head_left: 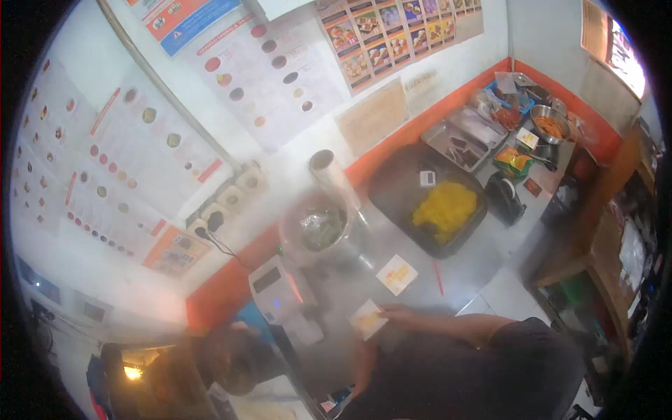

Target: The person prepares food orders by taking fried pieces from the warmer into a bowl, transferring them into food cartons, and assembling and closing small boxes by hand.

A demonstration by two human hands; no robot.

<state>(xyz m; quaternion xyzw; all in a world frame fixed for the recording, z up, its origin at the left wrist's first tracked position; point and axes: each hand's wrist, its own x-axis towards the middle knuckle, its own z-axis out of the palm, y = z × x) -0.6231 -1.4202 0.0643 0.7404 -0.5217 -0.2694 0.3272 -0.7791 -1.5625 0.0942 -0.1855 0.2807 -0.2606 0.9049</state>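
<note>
A white square packet with a yellow-orange print (367, 320) is between my hands over the metal table. My right hand (397, 316) pinches its right edge. From below, my left hand (362, 344) meets the packet's lower edge; its fingers are hidden or blurred. A similar white packet (397, 274) lies on the table just above and to the right. Further up, a large dark tray (392, 183) holds a yellow mass (448, 210) and a small white device (428, 178). A thin red stick (439, 277) lies below the tray.
Left of the packets stand a white scale-like machine (276, 287) and a clear round tub (287, 238) with a plastic-wrapped item. Behind is an upright roll (323, 161). A metal tray (429, 140), a steel bowl (564, 133) and a black pouch (502, 199) are at the right.
</note>
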